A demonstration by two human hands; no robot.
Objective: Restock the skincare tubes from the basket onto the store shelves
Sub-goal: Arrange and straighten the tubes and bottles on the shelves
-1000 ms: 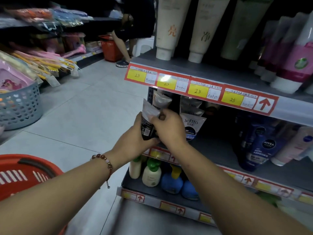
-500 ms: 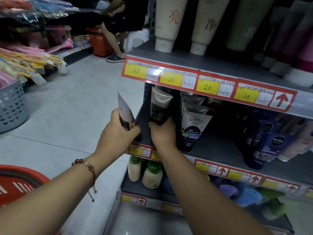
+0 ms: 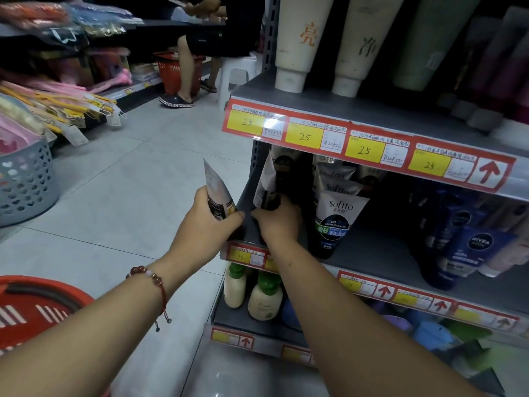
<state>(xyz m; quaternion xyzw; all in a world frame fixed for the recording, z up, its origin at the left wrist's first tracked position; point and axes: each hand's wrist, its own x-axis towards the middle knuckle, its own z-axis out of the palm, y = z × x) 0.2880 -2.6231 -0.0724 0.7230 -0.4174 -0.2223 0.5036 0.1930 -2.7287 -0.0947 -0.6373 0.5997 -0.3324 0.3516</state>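
While a red plastic basket (image 3: 37, 308) sits at the lower left corner, the left hand (image 3: 209, 224), with a bead bracelet (image 3: 148, 277) on its wrist, grips a silver-and-black skincare tube (image 3: 218, 193) just outside the left end of the grey metal middle shelf (image 3: 380, 253). The right hand (image 3: 279, 220) holds a second silver-and-black tube (image 3: 266, 184), upright on this shelf at its left end. Just beside it stands a white-and-black tube (image 3: 336, 222) which reads "Softto" and "CREAM CLEANSER". Further right are dark blue "NIVEA" tubes (image 3: 469, 247). Above, the red label strip (image 3: 369, 144) carries yellow tags with "25" written by hand. Beyond, a person's legs (image 3: 186, 70) stand in the aisle.
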